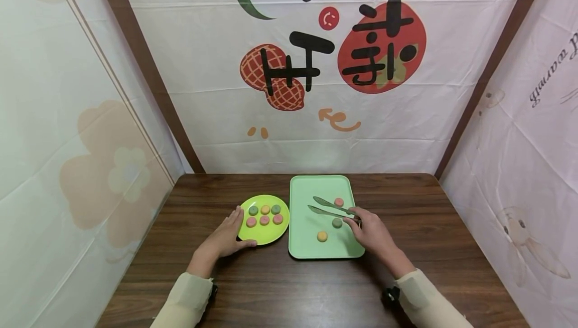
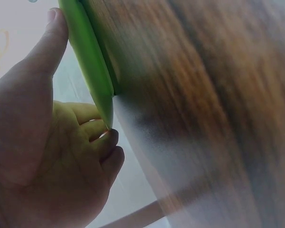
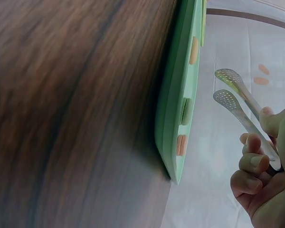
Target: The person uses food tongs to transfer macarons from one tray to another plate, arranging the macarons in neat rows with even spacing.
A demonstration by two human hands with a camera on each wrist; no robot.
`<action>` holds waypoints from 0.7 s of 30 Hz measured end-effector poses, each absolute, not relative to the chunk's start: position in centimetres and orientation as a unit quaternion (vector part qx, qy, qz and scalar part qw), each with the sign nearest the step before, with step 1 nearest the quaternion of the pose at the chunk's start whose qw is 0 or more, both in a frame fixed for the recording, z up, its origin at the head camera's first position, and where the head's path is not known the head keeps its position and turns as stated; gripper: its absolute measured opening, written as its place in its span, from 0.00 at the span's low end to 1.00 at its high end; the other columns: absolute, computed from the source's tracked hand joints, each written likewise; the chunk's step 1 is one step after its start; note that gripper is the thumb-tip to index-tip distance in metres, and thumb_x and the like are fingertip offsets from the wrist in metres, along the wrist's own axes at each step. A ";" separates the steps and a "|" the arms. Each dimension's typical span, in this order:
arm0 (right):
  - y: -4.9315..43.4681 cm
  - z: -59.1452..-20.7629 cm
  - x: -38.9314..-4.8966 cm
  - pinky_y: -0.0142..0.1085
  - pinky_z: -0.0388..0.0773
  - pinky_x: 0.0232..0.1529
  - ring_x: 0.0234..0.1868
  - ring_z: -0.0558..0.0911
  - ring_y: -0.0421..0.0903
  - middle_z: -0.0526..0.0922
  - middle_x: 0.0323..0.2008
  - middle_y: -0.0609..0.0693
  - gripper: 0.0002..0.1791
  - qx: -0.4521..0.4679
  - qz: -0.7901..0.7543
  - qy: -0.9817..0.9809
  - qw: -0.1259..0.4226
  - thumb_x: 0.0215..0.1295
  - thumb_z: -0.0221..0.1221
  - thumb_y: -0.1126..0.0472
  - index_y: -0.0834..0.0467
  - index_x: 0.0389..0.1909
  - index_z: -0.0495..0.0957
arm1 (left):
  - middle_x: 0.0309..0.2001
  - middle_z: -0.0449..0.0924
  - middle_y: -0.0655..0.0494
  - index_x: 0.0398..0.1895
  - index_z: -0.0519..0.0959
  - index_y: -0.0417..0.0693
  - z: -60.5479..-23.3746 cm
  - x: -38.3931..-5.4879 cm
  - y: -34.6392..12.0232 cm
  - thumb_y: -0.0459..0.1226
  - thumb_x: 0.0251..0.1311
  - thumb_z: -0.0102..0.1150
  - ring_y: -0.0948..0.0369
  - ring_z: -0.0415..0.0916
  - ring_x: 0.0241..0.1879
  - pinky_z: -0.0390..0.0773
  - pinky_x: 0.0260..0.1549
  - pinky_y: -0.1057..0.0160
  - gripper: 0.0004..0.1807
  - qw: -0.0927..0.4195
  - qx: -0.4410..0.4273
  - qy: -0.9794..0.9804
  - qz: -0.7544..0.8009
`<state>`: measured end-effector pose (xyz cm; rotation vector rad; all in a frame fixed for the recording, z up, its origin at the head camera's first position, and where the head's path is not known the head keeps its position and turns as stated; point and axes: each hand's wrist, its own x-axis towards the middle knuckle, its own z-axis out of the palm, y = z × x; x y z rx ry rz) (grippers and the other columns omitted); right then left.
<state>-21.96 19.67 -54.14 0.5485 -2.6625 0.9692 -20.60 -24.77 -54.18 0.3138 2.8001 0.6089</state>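
Observation:
My left hand [image 1: 228,235] rests against the left edge of a lime-green plate [image 1: 276,233], its fingers nearly straight and its thumb at the near rim. Several macarons sit on the plate in two rows: green and yellow behind, pink [image 1: 264,220] in front. Metal tongs [image 3: 226,99] with perforated tips are gripped in my right hand [image 1: 372,230], held over the mint-green tray [image 1: 311,187]. Their arms stand apart with nothing between them. On the tray lie a pink macaron [image 1: 339,201], a green macaron [image 1: 337,223] and a yellow macaron [image 1: 322,236].
Plate and tray stand side by side, almost touching, on a dark wooden table [image 1: 280,288]. A white printed cloth [image 1: 217,117] rises behind the table's far edge. More printed cloth hangs at the left and right sides.

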 end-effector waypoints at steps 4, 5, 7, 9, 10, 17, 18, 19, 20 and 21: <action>20.2 -54.2 -21.9 0.36 0.77 0.29 0.25 0.75 0.37 0.82 0.28 0.42 0.17 0.177 0.327 -0.920 0.121 0.75 0.68 0.56 0.62 0.57 0.85 | 0.86 0.38 0.33 0.85 0.44 0.29 -54.2 -20.6 -24.8 0.64 0.65 0.69 0.39 0.40 0.85 0.50 0.82 0.39 0.66 0.129 0.108 0.963 0.210; 20.3 -54.2 -21.9 0.36 0.77 0.29 0.25 0.75 0.37 0.82 0.28 0.43 0.17 0.175 0.326 -0.921 0.122 0.75 0.69 0.56 0.62 0.57 0.85 | 0.86 0.38 0.33 0.86 0.44 0.29 -54.2 -20.6 -24.8 0.64 0.66 0.69 0.38 0.40 0.85 0.50 0.82 0.39 0.66 0.129 0.107 0.963 0.210; 20.6 -54.3 -21.8 0.37 0.77 0.30 0.27 0.76 0.38 0.84 0.30 0.46 0.17 0.172 0.325 -0.922 0.124 0.75 0.69 0.57 0.62 0.56 0.85 | 0.86 0.38 0.33 0.86 0.44 0.30 -54.2 -20.6 -24.8 0.63 0.66 0.69 0.38 0.40 0.85 0.50 0.82 0.39 0.66 0.130 0.106 0.963 0.211; 20.9 -54.3 -21.8 0.39 0.78 0.31 0.28 0.77 0.38 0.86 0.33 0.48 0.17 0.170 0.324 -0.922 0.126 0.75 0.69 0.57 0.63 0.56 0.85 | 0.86 0.38 0.33 0.86 0.44 0.30 -54.3 -20.6 -24.8 0.63 0.66 0.69 0.38 0.40 0.85 0.50 0.82 0.38 0.66 0.130 0.106 0.963 0.212; 21.0 -54.3 -21.8 0.39 0.79 0.31 0.29 0.78 0.38 0.87 0.34 0.49 0.17 0.169 0.324 -0.922 0.127 0.75 0.69 0.57 0.63 0.56 0.85 | 0.86 0.38 0.33 0.86 0.44 0.30 -54.3 -20.6 -24.8 0.63 0.66 0.69 0.38 0.40 0.85 0.50 0.82 0.38 0.66 0.130 0.106 0.963 0.212; 21.9 -54.4 -21.8 0.41 0.80 0.33 0.30 0.79 0.40 0.89 0.38 0.52 0.16 0.164 0.318 -0.923 0.141 0.74 0.70 0.58 0.63 0.55 0.86 | 0.86 0.38 0.33 0.86 0.43 0.30 -54.2 -20.6 -24.8 0.64 0.66 0.69 0.38 0.40 0.85 0.50 0.82 0.38 0.66 0.132 0.106 0.963 0.210; 22.0 -54.4 -21.8 0.41 0.80 0.33 0.30 0.79 0.40 0.89 0.38 0.52 0.16 0.164 0.317 -0.923 0.142 0.74 0.70 0.58 0.63 0.55 0.86 | 0.86 0.38 0.33 0.86 0.43 0.30 -54.1 -20.6 -24.8 0.64 0.66 0.69 0.39 0.40 0.85 0.50 0.82 0.38 0.66 0.132 0.106 0.963 0.210; 22.1 -54.5 -21.8 0.41 0.80 0.33 0.30 0.80 0.40 0.89 0.38 0.52 0.16 0.164 0.316 -0.923 0.144 0.74 0.70 0.58 0.63 0.55 0.86 | 0.86 0.38 0.33 0.86 0.43 0.30 -54.1 -20.6 -24.8 0.64 0.66 0.69 0.38 0.40 0.85 0.50 0.82 0.38 0.66 0.133 0.106 0.963 0.210; 22.2 -54.5 -21.8 0.42 0.80 0.33 0.31 0.80 0.40 0.89 0.38 0.52 0.16 0.165 0.316 -0.923 0.144 0.74 0.70 0.58 0.63 0.55 0.86 | 0.86 0.38 0.33 0.86 0.43 0.30 -54.1 -20.6 -24.8 0.64 0.66 0.69 0.38 0.40 0.85 0.51 0.82 0.38 0.66 0.133 0.106 0.963 0.211; 22.4 -54.5 -21.7 0.42 0.81 0.33 0.31 0.80 0.41 0.89 0.38 0.52 0.16 0.165 0.318 -0.923 0.143 0.74 0.70 0.58 0.63 0.55 0.86 | 0.86 0.38 0.34 0.86 0.43 0.30 -54.1 -20.6 -24.8 0.64 0.66 0.68 0.38 0.40 0.85 0.51 0.82 0.38 0.66 0.133 0.105 0.963 0.210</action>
